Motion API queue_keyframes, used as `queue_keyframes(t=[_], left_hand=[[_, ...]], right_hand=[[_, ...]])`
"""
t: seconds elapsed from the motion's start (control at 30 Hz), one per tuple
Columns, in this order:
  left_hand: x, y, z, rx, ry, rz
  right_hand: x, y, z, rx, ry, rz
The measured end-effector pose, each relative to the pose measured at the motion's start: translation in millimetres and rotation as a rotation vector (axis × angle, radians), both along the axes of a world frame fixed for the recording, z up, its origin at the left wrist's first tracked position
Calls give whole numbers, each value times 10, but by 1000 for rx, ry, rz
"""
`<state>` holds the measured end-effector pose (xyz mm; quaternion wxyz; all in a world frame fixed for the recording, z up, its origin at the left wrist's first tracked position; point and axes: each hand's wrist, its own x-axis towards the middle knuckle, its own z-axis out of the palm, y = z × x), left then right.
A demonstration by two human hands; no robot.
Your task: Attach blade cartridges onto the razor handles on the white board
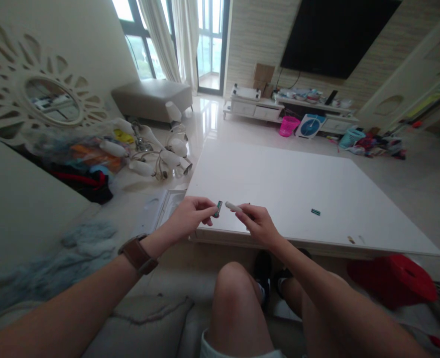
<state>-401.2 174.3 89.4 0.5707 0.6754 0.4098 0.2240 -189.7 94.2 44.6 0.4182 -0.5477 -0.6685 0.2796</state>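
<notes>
Over the near left edge of the white table [279, 179], my left hand [195, 215] pinches a small flat rectangular piece [218, 209], green with a dark border. My right hand [256, 221] is closed on a short whitish stick [232, 206] with a rounded end. The stick's tip points at the green piece, with a narrow gap between them. Farther right on the tabletop lies a similar small green and dark piece [315, 212]. Near the front edge sit a small brownish piece [350, 239] and a pale, clear-looking bit [362, 239].
A lamp with several white shades [169, 158] lies on the floor left of the table. Below the table's front right edge is a red stool-like object [399, 281]. A pink basket [288, 127] stands by the TV cabinet [257, 109]. My knees are close under the front edge.
</notes>
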Motion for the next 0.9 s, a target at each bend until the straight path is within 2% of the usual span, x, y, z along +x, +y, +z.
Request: queue_keyframes(t=[0.07,0.13,0.27,0.33,0.5,0.57,0.63,0.77,0.83,0.9], left_hand=[[-4,2,-2,22,17,-16],[-7,8,-15,47,30,-32],[-12,16,-43,61,45,-53],[-14,12,-39,57,56,-53],[-12,-3,-1,68,115,-65],[-10,-2,2,77,112,-79],[-9,2,-5,91,109,-81],[-9,1,-18,81,117,-53],[-10,-5,-12,70,122,-48],[-12,-9,-3,71,122,-55]], right_hand=[[-9,-4,22,19,-101,75],[23,8,33,7,-178,80],[208,39,48,23,-189,-126],[272,24,65,55,-173,-160],[101,-66,93,79,-219,36],[17,-55,87,64,-269,69],[17,-10,79,39,-306,-1],[198,42,85,34,-308,-195],[247,7,95,54,-282,-167],[217,-50,92,62,-286,-72]])
